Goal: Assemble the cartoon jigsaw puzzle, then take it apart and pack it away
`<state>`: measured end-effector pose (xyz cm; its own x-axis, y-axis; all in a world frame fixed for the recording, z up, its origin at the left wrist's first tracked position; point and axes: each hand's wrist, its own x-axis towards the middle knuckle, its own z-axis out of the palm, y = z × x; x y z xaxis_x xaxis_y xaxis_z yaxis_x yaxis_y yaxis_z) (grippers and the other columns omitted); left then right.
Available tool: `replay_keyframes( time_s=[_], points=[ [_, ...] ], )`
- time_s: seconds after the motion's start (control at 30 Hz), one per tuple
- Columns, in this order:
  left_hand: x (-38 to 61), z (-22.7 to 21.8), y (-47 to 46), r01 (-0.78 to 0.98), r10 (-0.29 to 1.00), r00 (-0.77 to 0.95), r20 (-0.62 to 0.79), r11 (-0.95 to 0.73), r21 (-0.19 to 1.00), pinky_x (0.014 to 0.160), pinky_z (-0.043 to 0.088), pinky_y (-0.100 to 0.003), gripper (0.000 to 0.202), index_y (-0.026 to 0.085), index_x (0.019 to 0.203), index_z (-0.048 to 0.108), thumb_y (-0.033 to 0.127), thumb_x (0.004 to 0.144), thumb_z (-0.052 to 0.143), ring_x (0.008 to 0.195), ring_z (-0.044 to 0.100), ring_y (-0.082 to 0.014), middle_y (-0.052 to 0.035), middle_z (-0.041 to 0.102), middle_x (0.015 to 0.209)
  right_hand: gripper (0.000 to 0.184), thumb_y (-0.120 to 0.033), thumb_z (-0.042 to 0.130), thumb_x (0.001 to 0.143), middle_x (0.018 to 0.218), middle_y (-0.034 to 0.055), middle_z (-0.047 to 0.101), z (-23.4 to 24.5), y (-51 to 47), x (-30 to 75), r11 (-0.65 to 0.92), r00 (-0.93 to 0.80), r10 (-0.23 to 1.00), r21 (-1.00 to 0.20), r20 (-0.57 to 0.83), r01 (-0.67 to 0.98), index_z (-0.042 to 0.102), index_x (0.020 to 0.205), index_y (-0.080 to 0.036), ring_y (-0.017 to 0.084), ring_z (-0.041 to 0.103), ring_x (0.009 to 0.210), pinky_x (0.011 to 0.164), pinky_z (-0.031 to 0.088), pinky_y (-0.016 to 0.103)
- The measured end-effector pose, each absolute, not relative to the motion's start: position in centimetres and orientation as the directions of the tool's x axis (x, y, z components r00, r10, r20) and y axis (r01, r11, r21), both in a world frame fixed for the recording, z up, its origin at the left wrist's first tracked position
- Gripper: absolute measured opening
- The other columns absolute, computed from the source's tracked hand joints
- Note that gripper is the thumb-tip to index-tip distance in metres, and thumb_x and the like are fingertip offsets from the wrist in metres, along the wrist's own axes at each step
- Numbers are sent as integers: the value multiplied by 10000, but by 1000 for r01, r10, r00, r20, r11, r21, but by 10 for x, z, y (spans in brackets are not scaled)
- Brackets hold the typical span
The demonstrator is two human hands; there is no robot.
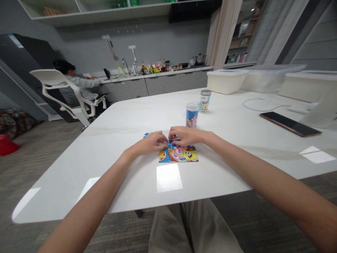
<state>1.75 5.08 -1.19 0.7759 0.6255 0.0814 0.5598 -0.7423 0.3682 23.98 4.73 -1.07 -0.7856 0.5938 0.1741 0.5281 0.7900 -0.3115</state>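
The left hand (147,144) and right hand (185,136) pinched narrowly, seemingly on a blue jigsaw piece (174,140) at the twelve o'clock edge of the cartoon puzzle (178,155).

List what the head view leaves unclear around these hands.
Head view:
- Cartoon puzzle: its upper part is hidden under the left hand and right hand.
- Whatever the fingers touch: hidden by the fingers themselves.
- Bottles on the far counter: labels too small to read.

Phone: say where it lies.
In the head view, the phone lies on the right of the table, right of the blue cup, near a white cable.
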Motion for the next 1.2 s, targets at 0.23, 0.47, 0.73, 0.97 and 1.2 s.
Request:
replay_keyframes(
  time_s=[0.23, 0.47, 0.73, 0.97, 1.2],
  points=[
    [21, -10, 48, 609, 670, 740, 59, -704, 366, 763, 423, -309, 205, 182, 900, 616, 368, 844, 550, 812, 551, -167, -27, 585, 877, 160, -166, 596, 808, 978, 75, 602, -9, 46, 239, 774, -781, 609, -321, 142, 545, 631, 964, -160, 177, 577, 865, 796, 461, 321],
    [22, -12, 48, 600, 674, 738, 34, -678, 423, 726, 427, -297, 237, 188, 890, 615, 414, 834, 568, 791, 546, -164, -24, 593, 867, 257, -259, 598, 825, 967, 101, 615, -8, 46, 238, 730, -756, 651, -326, 67, 601, 622, 1047, -129, 193, 572, 830, 729, 450, 310],
    [20, -19, 51, 559, 662, 749, 5, -636, 532, 685, 436, -279, 187, 195, 867, 587, 370, 803, 596, 767, 537, -166, -15, 564, 833, 241, -241, 644, 779, 953, 99, 636, -14, 41, 227, 643, -688, 723, -426, 64, 637, 605, 987, -126, 189, 563, 815, 712, 444, 289],
    [22, -22, 49, 600, 705, 709, -21, -588, 543, 683, 442, -277, 164, 186, 880, 585, 302, 770, 619, 751, 537, -162, -18, 568, 843, 245, -224, 731, 701, 837, 47, 625, -23, 53, 228, 517, -625, 780, -596, 31, 614, 616, 894, -125, 155, 546, 729, 640, 431, 254],
    [30, -28, 23, 651, 777, 625, 75, -571, 499, 674, 443, -294, 72, 181, 853, 536, 134, 802, 521, 719, 542, -164, -13, 569, 789, 185, -157, 673, 747, 808, 4, 599, -34, 34, 223, 463, -496, 853, -673, 162, 576, 595, 913, -137, 119, 537, 719, 653, 434, 232]
  ],
)
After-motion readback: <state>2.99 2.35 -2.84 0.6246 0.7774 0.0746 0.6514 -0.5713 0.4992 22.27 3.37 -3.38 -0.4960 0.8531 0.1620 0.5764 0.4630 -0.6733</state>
